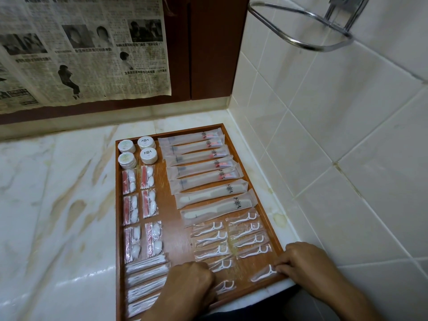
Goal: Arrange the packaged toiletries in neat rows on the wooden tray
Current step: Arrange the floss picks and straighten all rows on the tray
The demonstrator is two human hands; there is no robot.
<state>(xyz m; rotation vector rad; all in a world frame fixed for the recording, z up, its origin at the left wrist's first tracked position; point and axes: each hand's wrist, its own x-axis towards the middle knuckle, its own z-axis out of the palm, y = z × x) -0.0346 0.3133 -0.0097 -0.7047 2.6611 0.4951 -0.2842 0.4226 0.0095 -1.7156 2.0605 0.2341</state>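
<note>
A wooden tray lies on the marble counter, filled with packaged toiletries in rows. Round white soaps sit at the far left, long frosted toothbrush packs at the far right, and comb packs below them. Pink-and-white vanity packs run down the left, with cotton-bud packs nearer me. Clear floss-pick packs fill the near right. My right hand pinches the end of one floss-pick pack at the tray's near right corner. My left hand rests with curled fingers on floss-pick packs near the front edge.
The tray sits in the corner against a white tiled wall on the right. A dark wooden panel with a newspaper sheet stands behind. A chrome ring holder juts from the wall above. Bare marble counter extends to the left.
</note>
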